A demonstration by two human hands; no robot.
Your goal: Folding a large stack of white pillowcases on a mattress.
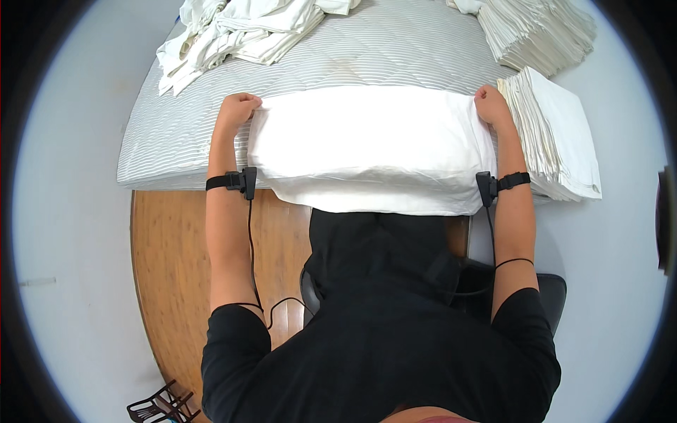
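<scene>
A white cloth (367,134) lies spread over the near edge of the mattress (395,56), its near part hanging down over my lap. My left hand (241,111) pinches the cloth's far left corner. At the far right corner, my right hand (492,106) is closed on the cloth in the same way. Between the two hands the far edge runs nearly straight, while the near part sags in soft folds.
A rumpled heap of white cloths (261,32) lies at the back left of the mattress. Right of my right hand stands a stack of folded white cloths (557,134), with a taller stack (536,35) behind it. A dark chair (550,296) is under me.
</scene>
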